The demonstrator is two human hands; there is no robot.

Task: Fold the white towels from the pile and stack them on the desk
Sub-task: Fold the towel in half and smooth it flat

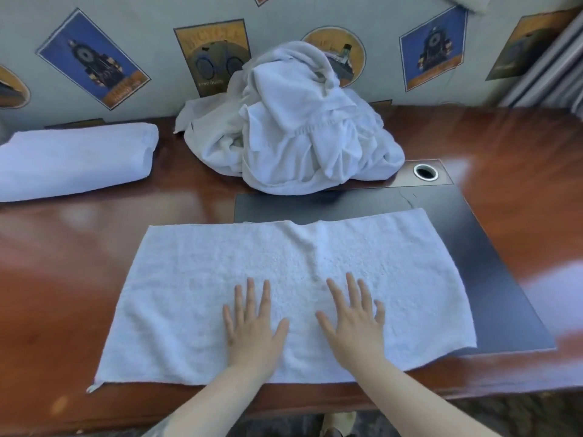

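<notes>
Pressing flat on the towel (pixel 284 279): left hand (pixel 252 323), right hand (pixel 353 320).

Folded towel (pixel 75 160) cut off at left edge, pile (pixel 293 127) hides the desk (pixel 511 146) behind it plus parts of the wall prints, spread towel (pixel 284 279) covers the dark inset's (pixel 473 234) left part, small poster text too blurred to read.
</notes>
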